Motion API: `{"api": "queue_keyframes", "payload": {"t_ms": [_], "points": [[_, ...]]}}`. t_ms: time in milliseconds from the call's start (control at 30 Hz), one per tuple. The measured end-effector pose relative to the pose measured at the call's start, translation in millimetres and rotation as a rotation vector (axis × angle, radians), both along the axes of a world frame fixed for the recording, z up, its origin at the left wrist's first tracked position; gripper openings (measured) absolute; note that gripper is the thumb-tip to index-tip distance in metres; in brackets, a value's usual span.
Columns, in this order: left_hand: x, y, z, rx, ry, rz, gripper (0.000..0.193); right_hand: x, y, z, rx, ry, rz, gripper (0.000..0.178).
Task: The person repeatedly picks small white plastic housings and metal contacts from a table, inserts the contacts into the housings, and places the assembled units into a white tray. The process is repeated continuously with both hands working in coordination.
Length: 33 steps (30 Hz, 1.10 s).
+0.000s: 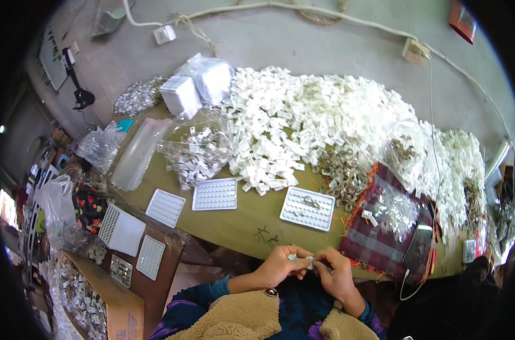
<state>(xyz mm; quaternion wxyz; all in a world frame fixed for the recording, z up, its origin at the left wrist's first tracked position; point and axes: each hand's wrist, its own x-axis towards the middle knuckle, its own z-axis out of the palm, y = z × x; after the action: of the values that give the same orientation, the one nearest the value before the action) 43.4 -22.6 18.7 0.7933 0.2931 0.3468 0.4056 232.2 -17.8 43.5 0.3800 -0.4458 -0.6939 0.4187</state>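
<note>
A person sits at the green bench (240,217) with both hands up in front of their tummy. The left hand (281,266) has its fingers closed on a little white piece (293,257). The piece is near the front edge of the bench, not resting on it. The right hand (332,273) is just beside it. Its fingers are pinched together at the piece's right end, but what is between them is too small to tell.

Near the hands, on the bench, is a white tray (324,213) with some metal bits (311,202) in it. Two more trays (215,194) are to the left. Behind them is a clear bag (203,153) full of small white things. A huge white pile (325,113) fills the back of the bench. Brown and silvery bits (342,184) lie at its front.

On the right is a checked cloth (359,245). A phone (419,242) and a heap of shiny clear stuff (394,212) lie on it. At the lower left is an open brown box (124,314) full of small bits.
</note>
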Motion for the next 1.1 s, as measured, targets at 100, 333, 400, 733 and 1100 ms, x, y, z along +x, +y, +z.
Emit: {"api": "queue_keyframes", "payload": {"t_ms": [100, 333, 400, 733, 1100], "points": [[-2.6, -1.3, -3.0, 0.022, 0.104, -0.013, 0.021, -3.7, -1.4, -4.4, 0.092, -0.026, 0.030, 0.011], [-52.2, 27.6, 68.6, 0.281, -0.028, 0.292, 0.019, 5.8, 2.0, -0.8, 0.307, 0.046, -0.148, 0.012], [-94.0, 52.6, 106.3, 0.654, 0.208, 0.581, 0.021, 16.3, 2.6, -3.2, 0.302, 0.037, -0.230, 0.011], [-201.9, 164.8, 150.2, 1.130, 1.972, 0.630, 0.013, 29.7, 4.7, -33.2, 0.328, -0.016, -0.274, 0.009], [-94.8, 129.0, 24.2, 1.057, 1.711, 0.337, 0.027, 30.0, 4.7, -29.9, 0.266, -0.009, -0.284, 0.010]]}}
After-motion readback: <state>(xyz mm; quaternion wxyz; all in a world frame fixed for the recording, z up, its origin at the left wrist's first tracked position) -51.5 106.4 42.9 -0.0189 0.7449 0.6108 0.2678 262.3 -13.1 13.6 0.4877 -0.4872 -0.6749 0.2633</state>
